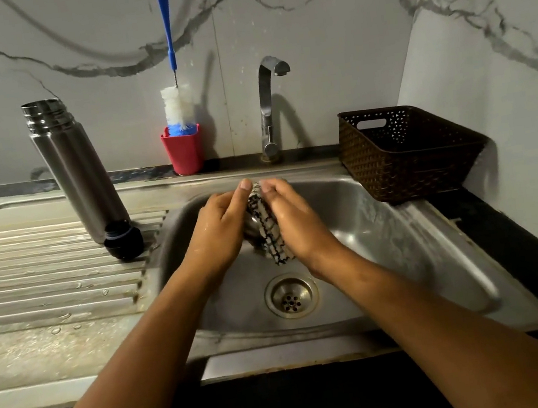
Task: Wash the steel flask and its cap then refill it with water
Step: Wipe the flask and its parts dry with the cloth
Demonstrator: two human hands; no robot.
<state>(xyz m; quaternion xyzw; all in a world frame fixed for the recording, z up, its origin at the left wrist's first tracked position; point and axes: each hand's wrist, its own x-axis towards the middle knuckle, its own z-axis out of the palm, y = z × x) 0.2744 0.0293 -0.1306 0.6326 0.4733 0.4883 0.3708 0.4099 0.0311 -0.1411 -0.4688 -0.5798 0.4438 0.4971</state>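
The open steel flask (73,169) stands upright on the ribbed drainboard (45,270), left of the sink. A black stopper (123,240) lies at its base, touching it. Over the sink basin (367,224), my left hand (219,231) grips a steel cap (251,227), which is mostly hidden between my hands. My right hand (298,224) holds a black-and-white scrub pad (270,238) pressed against the cap. Both thumbs point up toward the tap.
The steel tap (270,110) stands behind the basin with no water running. A blue bottle brush (178,106) sits in a red cup (183,153) at the wall. A brown woven basket (405,153) stands at the right rim. The drain (291,296) lies below my hands.
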